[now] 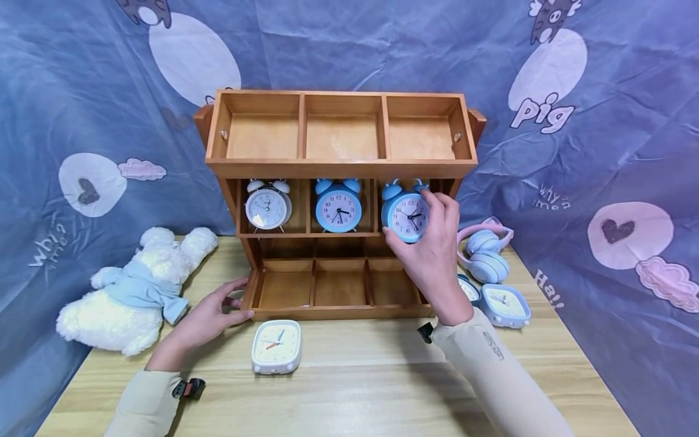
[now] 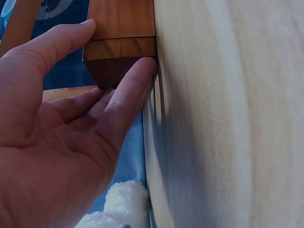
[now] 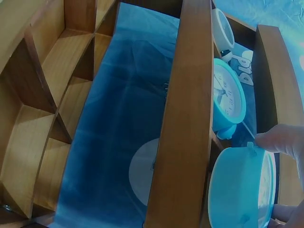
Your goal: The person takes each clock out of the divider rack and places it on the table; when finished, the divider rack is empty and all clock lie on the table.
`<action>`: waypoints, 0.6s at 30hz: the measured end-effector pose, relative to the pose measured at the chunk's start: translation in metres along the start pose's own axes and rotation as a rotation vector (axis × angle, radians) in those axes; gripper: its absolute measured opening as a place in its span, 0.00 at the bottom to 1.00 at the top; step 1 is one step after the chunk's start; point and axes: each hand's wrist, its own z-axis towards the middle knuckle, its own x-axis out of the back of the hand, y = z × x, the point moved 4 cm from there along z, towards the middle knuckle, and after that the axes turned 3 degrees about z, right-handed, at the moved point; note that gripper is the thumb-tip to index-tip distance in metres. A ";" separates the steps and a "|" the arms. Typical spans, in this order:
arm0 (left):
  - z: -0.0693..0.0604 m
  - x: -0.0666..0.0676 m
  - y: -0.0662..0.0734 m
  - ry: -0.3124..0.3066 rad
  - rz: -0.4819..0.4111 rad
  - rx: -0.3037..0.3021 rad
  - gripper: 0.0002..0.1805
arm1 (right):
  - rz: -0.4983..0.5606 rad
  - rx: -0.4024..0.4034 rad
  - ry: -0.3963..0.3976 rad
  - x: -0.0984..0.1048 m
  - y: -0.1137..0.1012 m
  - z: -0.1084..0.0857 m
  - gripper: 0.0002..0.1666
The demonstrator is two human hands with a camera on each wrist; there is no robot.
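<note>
Blue twin-bell clock (image 1: 406,215) looks light, stiff and smooth, perhaps slippery, its bells (image 1: 391,190) fragile; I'd hold it by the round casing (image 3: 232,190). Nearer, the left hand (image 1: 215,312), thumb and fingers bent, grips the wooden rack (image 1: 338,170) by its lower left corner; beyond, the right hand (image 1: 431,255), partly spread, pinches the clock at the middle tier's (image 1: 295,235) right end.

A white plush toy (image 1: 117,318) lies on the table (image 1: 349,394) — left side. Pink-and-blue headphones (image 1: 485,267) sit right, before blue printed fabric (image 1: 349,42).
</note>
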 end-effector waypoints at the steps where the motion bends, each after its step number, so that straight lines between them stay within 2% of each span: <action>1: 0.000 0.000 0.000 0.000 0.001 -0.002 0.47 | 0.002 -0.001 -0.001 0.000 0.000 -0.001 0.54; 18: 0.000 0.000 -0.001 0.019 0.006 -0.016 0.47 | 0.025 -0.034 -0.044 0.005 -0.005 -0.015 0.55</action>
